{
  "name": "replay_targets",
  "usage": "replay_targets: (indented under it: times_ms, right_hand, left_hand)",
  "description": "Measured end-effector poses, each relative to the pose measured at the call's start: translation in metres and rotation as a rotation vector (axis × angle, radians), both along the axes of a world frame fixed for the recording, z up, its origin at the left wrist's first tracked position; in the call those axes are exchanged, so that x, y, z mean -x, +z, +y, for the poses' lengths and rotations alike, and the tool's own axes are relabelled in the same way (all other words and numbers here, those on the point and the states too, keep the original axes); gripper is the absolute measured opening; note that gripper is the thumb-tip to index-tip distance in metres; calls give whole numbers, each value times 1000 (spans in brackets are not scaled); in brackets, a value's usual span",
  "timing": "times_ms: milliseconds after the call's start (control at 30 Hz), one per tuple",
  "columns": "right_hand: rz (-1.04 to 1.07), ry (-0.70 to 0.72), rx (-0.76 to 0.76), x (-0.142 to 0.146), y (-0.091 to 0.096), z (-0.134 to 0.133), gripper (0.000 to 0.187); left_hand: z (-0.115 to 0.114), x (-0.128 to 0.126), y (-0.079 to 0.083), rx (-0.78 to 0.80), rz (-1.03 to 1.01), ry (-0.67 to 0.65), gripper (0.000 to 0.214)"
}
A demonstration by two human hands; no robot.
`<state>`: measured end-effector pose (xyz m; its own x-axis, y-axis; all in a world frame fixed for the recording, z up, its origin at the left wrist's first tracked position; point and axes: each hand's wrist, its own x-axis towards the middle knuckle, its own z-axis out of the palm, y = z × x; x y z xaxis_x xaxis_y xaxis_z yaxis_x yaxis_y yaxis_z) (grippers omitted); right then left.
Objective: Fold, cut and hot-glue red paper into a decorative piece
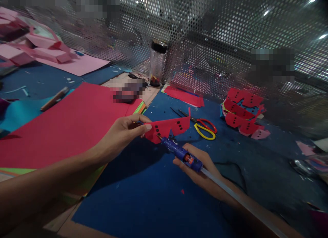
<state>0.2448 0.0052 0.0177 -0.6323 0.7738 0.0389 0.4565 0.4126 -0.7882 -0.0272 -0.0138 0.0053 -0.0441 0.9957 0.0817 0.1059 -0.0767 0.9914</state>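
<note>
Pinched between the thumb and fingers of my left hand (130,128) is a red paper piece (166,127) with small black rectangles on it, a notch in its lower edge and its right end folded up. My right hand (200,161) grips a blue hot glue gun (176,149), from whose back a long clear glue stick (230,193) runs out. The glue gun's nozzle is at the lower edge of the red piece, near my left fingertips; whether it touches I cannot tell. Scissors (205,127) with one red and one yellow handle lie just behind the piece.
Red paper sheets (64,128) are stacked at left, over green and orange ones. Similar red shapes (243,111) stand piled at right. A black-lidded jar (156,65) stands against the perforated metal panel (205,33). Pink paper boxes (51,53) sit far left. A cable lies right of my right hand.
</note>
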Motion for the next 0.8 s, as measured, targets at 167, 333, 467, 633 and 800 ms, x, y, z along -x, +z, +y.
replay_targets:
  times_ms: [167,333,467,633,800]
  right_hand:
    - [10,-1,-9,0,0,0,20]
    - [6,8,-3,0,0,0,20]
    - [13,4,22,0,2,-1,20]
    - [25,-23,48,-3,2,-2,21]
    - [-2,-49,55,-5,0,-1,22]
  left_hand:
    - [0,1,0,-3,12,3,18]
    - [0,1,0,0,5,-3,19]
    - [0,1,-1,3,17,6,20]
    - [-1,0,1,-4,25,27,20]
    - [0,1,2,3,3,26,20]
